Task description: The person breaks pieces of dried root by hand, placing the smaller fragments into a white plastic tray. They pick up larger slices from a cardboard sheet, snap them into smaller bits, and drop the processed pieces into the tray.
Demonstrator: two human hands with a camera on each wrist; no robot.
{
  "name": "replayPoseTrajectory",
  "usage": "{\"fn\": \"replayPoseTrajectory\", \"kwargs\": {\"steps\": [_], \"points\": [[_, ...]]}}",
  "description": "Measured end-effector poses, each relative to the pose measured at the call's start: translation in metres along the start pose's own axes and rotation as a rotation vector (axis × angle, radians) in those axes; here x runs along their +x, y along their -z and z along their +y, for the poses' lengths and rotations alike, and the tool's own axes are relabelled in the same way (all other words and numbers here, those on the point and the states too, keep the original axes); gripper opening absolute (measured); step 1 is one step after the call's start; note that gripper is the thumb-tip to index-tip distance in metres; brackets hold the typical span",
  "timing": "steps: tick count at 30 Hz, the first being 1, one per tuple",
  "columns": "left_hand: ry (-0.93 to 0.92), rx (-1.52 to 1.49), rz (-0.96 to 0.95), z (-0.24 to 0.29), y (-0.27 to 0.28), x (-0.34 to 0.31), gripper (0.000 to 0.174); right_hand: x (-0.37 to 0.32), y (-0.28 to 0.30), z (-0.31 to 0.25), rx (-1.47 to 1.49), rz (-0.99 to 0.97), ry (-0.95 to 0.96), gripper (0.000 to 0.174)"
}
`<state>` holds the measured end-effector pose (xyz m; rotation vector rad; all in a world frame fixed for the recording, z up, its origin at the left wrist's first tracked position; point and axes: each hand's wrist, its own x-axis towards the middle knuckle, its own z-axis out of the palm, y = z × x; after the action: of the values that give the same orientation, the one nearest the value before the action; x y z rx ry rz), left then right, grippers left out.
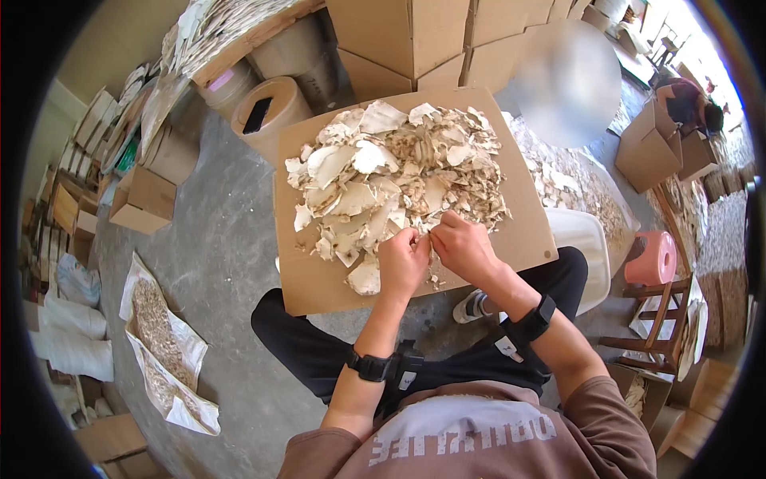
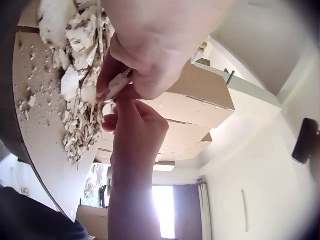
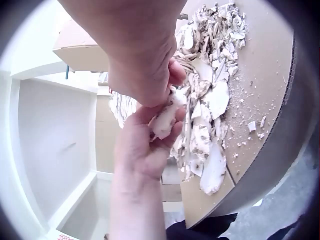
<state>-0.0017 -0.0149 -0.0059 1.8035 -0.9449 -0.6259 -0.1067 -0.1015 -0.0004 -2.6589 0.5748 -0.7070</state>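
Observation:
Both hands meet over the near edge of a heap of pale, dried, flaky pieces (image 1: pixel 375 184) with brown edges. My left hand (image 1: pixel 403 262) grips a whitish dried piece (image 3: pixel 164 121) between thumb and fingers, as the right wrist view shows. Close against it, my right hand (image 1: pixel 468 251) has its fingers curled and pinches the upper end of that same piece. In the left wrist view the piece pokes out between the left fingers (image 2: pixel 102 82). The heap lies on a brown cardboard sheet (image 1: pixel 315 287) before the person's knees, with crumbs scattered about.
A drum (image 1: pixel 275 144) with a phone (image 1: pixel 257 116) on it stands behind the sheet's left corner. Large cartons (image 1: pixel 375 36) are stacked beyond. To the right are a translucent tub (image 1: pixel 586 275), a pink stool (image 1: pixel 650 257) and another person (image 1: pixel 686 104). A sack of fragments (image 1: pixel 163 335) lies left.

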Motion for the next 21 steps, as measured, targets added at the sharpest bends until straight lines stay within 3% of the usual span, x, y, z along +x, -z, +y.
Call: {"fn": "replayPoseTrajectory", "kwargs": {"steps": [3, 5, 9, 15, 17, 18, 21], "points": [[-0.004, -0.06, 0.039, 0.004, -0.006, -0.002, 0.017, 0.0, -0.005, 0.001, -0.031, 0.096, 0.001, 0.012], [0.131, -0.375, 0.093, 0.002, -0.009, -0.002, 0.018, 0.0, -0.009, -0.003, -0.033, 0.175, -0.031, 0.012], [0.146, -0.426, 0.089, -0.007, -0.009, 0.0, 0.02, -0.001, -0.022, -0.007, 0.023, 0.368, -0.167, 0.01], [0.196, -0.526, 0.082, 0.0, -0.011, 0.005, 0.019, -0.001, -0.02, -0.009, 0.176, 0.473, -0.289, 0.007], [0.193, -0.438, 0.065, -0.011, -0.014, 0.006, 0.016, -0.004, -0.019, -0.008, 0.166, 0.434, -0.261, 0.006], [0.108, -0.343, 0.101, -0.021, -0.012, 0.005, 0.015, -0.004, -0.016, -0.007, 0.15, 0.406, -0.234, 0.006], [-0.063, -0.125, 0.01, -0.022, 0.004, 0.002, 0.014, -0.011, -0.009, 0.0, 0.018, 0.057, -0.102, 0.011]]}}
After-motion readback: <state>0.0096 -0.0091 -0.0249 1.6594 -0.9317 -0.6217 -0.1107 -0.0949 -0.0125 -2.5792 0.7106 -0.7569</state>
